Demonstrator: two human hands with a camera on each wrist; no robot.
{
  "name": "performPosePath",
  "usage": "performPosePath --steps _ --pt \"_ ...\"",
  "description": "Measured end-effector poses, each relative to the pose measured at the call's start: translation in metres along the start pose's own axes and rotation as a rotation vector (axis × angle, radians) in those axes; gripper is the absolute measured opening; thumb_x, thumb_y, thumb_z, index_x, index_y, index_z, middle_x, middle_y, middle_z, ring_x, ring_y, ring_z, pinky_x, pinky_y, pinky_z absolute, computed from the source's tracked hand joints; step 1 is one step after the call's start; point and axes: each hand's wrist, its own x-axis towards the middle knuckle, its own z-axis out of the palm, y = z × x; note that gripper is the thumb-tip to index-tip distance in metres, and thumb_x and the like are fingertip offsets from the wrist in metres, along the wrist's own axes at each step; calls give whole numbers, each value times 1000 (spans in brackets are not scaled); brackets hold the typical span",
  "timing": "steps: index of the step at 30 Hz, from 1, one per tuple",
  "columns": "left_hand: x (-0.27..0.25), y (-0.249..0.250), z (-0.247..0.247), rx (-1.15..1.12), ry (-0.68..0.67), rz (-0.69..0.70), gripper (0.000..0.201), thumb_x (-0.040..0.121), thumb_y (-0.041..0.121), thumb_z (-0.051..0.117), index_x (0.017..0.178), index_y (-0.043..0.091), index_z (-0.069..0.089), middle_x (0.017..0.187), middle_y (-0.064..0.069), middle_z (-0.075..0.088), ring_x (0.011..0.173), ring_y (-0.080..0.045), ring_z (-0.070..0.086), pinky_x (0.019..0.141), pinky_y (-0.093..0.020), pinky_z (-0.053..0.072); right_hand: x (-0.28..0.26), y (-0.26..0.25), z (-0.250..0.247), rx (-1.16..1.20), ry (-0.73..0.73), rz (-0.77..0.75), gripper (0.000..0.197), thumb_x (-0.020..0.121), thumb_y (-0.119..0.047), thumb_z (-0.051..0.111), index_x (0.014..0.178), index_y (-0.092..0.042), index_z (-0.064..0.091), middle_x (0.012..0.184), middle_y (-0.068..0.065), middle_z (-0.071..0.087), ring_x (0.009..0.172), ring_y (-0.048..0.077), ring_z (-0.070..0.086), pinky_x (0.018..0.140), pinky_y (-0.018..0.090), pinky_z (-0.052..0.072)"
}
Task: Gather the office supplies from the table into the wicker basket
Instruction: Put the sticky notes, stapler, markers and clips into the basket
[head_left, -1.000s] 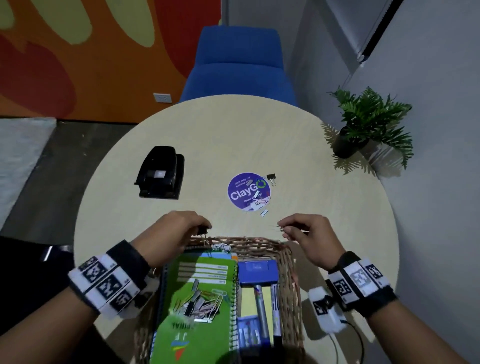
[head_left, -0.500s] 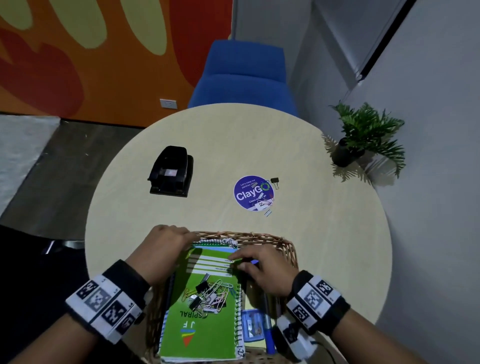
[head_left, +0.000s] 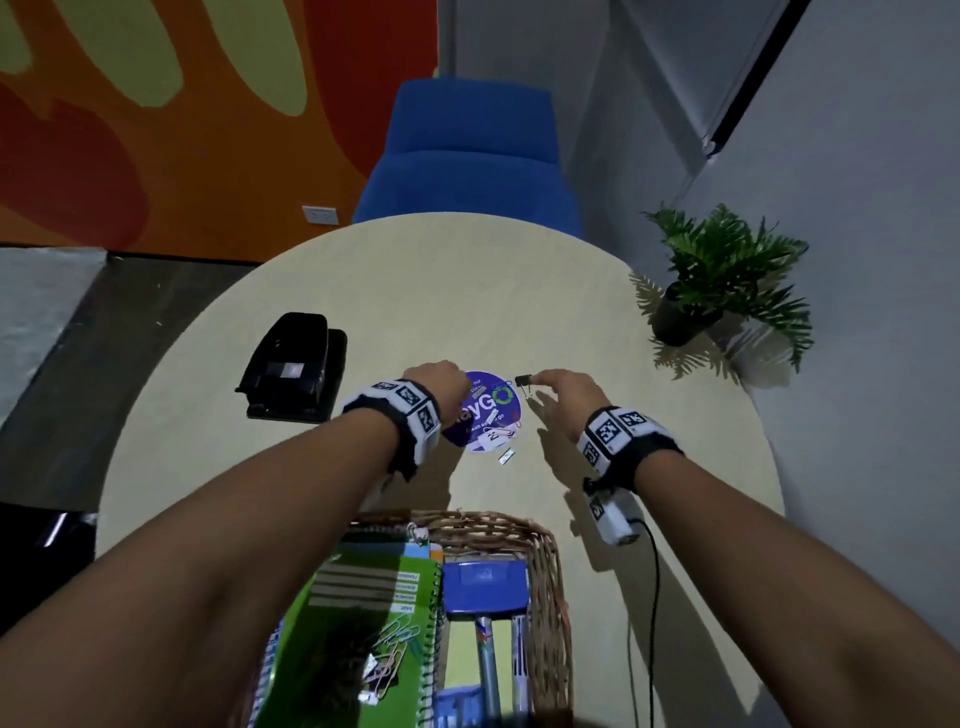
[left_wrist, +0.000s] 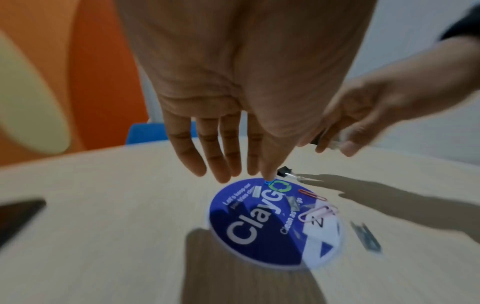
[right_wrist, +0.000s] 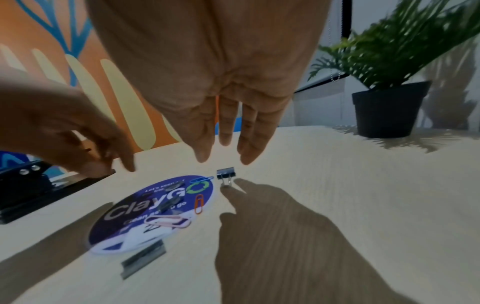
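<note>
Small black binder clip (right_wrist: 226, 173) with folded silver handles.

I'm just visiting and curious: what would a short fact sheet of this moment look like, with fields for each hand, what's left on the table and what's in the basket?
left hand: open, fingers extended over the round purple sticker
right hand: open, fingertips just above the black binder clip
left on table: binder clip, paper clips and staple strips on or beside the sticker, black hole punch
wicker basket: green notebook with clips on it, pens, blue item
background: potted plant, blue chair
</note>
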Motion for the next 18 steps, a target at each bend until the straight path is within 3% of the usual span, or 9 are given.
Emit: performPosePath --steps 3,5,8,11,14,18 --pt "38 1 8 -164 21 -110 27 86 26 64 102 4 68 103 -17 69 94 -35 66 71 -35 50 17 3 14 -1 -78 -62 49 87 -2 53 135 -14 50 147 5 45 132 24 46 110 34 36" --pt "53 5 15 -247 63 -168 30 85 30 65 100 4 69 101 -18 70 92 -37 66 75 -37 53 27 7 22 5 -50 -70 55 85 -1 50 138 -17 47 146 4 46 133 25 44 111 33 34" --pt "66 19 23 -284 90 -200 24 85 21 63 100 4 69 104 -18 68 95 -36 65 80 -38 53 40 8 29 20 20 -131 51 83 -2 50 133 -13 50 134 9 56 122 29 53 102 34 41" --pt "67 30 29 -239 91 -192 21 87 10 55 100 -1 65 106 -19 66 98 -37 64 81 -38 51 49 8 37 -74 51 -168 29 80 -1 54 107 -6 62 109 13 66 102 35 60 85 39 51" --pt "66 31 31 -168 94 -174 21 85 5 52 101 -2 64 108 -20 65 99 -38 63 80 -39 50 52 16 47 -154 69 -159 16 75 1 55 84 -7 65 90 11 67 85 35 61 68 34 52" --pt "57 24 28 -148 72 -187 21 86 10 56 104 2 64 107 -19 65 99 -38 64 76 -37 50 47 29 53 -214 106 -146 26 74 8 55 92 -7 68 96 11 66 89 32 59 71 35 51"
